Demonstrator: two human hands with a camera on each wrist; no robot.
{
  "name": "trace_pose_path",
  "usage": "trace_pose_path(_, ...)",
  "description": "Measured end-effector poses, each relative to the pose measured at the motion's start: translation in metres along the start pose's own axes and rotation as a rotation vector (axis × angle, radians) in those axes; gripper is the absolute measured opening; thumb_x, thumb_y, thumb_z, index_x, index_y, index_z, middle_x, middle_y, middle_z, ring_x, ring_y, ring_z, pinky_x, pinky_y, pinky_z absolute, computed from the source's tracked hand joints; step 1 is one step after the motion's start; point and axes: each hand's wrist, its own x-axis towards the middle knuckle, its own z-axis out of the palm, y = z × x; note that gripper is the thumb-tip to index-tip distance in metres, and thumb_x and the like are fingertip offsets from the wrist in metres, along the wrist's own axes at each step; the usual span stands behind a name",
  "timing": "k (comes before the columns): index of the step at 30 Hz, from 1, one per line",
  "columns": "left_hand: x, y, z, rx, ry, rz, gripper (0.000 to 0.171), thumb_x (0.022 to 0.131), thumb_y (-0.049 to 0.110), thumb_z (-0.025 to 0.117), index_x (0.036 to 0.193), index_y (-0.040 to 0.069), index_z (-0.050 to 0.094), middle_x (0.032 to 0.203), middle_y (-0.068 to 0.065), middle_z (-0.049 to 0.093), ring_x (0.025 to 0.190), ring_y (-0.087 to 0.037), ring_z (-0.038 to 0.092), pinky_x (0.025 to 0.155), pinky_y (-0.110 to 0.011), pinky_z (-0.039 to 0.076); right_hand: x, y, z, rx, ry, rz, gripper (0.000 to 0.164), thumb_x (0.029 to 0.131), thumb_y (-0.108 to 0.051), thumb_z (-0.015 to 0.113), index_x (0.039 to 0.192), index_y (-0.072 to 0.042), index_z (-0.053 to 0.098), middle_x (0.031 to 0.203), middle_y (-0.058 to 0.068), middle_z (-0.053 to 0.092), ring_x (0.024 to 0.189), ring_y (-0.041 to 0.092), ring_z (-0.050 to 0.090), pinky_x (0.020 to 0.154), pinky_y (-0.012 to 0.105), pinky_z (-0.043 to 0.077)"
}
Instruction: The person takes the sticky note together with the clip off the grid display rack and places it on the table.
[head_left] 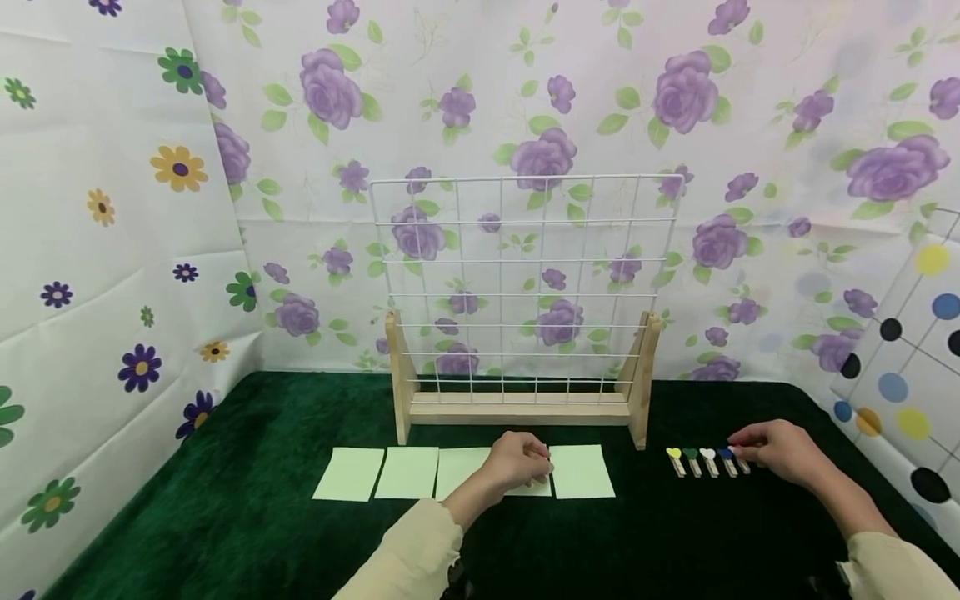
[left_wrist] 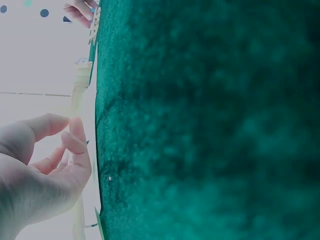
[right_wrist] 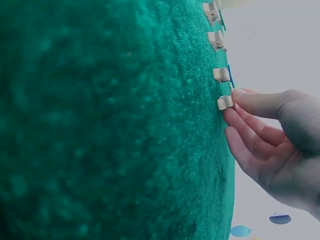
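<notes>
Pale green paper sheets (head_left: 407,472) lie in a row on the dark green cloth. Over the row's right half is my left hand (head_left: 519,461), fingers loosely curled, partly covering sheets below it. In the left wrist view its thumb and index fingertip come close together, with nothing visible between them. To the right stand small wooden clothespins with coloured hearts: yellow (head_left: 675,454), green (head_left: 692,455), white (head_left: 708,455) and blue (head_left: 725,454). My right hand (head_left: 783,450) pinches the rightmost clothespin (right_wrist: 225,103) between thumb and fingers; its heart is largely hidden.
A white wire grid (head_left: 522,261) stands upright in a wooden base (head_left: 517,410) behind the sheets. Flower-printed sheeting (head_left: 465,50) hangs at the back and left. Dotted sheeting (head_left: 900,350) borders the table's right side.
</notes>
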Motion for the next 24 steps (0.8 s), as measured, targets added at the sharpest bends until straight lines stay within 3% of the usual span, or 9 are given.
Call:
trace_pose_path(7, -0.001, 0.005, -0.007, 0.013, -0.014, 0.016, 0.016, 0.09, 0.004, 0.064, 0.104, -0.005, 0.065, 0.085, -0.008, 0.066, 0.074, -0.019, 0.065, 0.062, -0.032, 0.051, -0.001, 0.0, -0.003, -0.028, 0.028, -0.014, 0.025, 0.092, -0.014, 0.064, 0.108, 0.006, 0.069, 0.098, 0.018, 0.068, 0.072, 0.017, 0.057, 0.059, 0.035, 0.046)
trace_pose_path(15, -0.01, 0.008, -0.028, 0.014, -0.007, 0.11, 0.024, 0.096, 0.012, 0.059, 0.112, -0.005, 0.063, 0.099, -0.017, 0.066, 0.083, -0.023, 0.066, 0.073, -0.042, 0.054, -0.005, -0.009, -0.001, -0.068, 0.131, -0.037, 0.031, 0.098, -0.021, 0.058, 0.108, 0.006, 0.068, 0.099, 0.021, 0.068, 0.085, 0.035, 0.064, 0.07, 0.051, 0.05)
trace_pose_path(19, -0.017, 0.007, -0.044, 0.115, 0.022, 0.186, 0.027, 0.099, 0.018, 0.056, 0.117, 0.0, 0.064, 0.107, -0.013, 0.065, 0.094, -0.023, 0.063, 0.079, -0.044, 0.052, -0.005, -0.022, 0.004, -0.074, 0.163, -0.048, 0.039, 0.1, -0.028, 0.054, 0.114, 0.007, 0.065, 0.104, 0.024, 0.066, 0.088, 0.038, 0.063, 0.071, 0.053, 0.049)
trace_pose_path(21, -0.019, 0.006, -0.052, 0.19, 0.038, 0.224, 0.029, 0.1, 0.021, 0.054, 0.12, 0.003, 0.063, 0.111, -0.01, 0.065, 0.1, -0.024, 0.061, 0.082, -0.043, 0.051, -0.006, -0.031, 0.005, -0.07, 0.167, -0.046, 0.046, 0.101, -0.034, 0.051, 0.121, 0.007, 0.062, 0.106, 0.026, 0.065, 0.082, 0.036, 0.063, 0.068, 0.051, 0.048)
trace_pose_path(24, -0.025, 0.006, -0.061, 0.269, 0.058, 0.262, 0.036, 0.102, 0.027, 0.051, 0.13, 0.006, 0.059, 0.122, -0.01, 0.062, 0.112, -0.027, 0.057, 0.089, -0.045, 0.048, -0.008, -0.048, 0.007, -0.062, 0.171, -0.049, 0.055, 0.102, -0.041, 0.047, 0.13, 0.006, 0.055, 0.12, 0.032, 0.058, 0.09, 0.042, 0.061, 0.072, 0.053, 0.047)
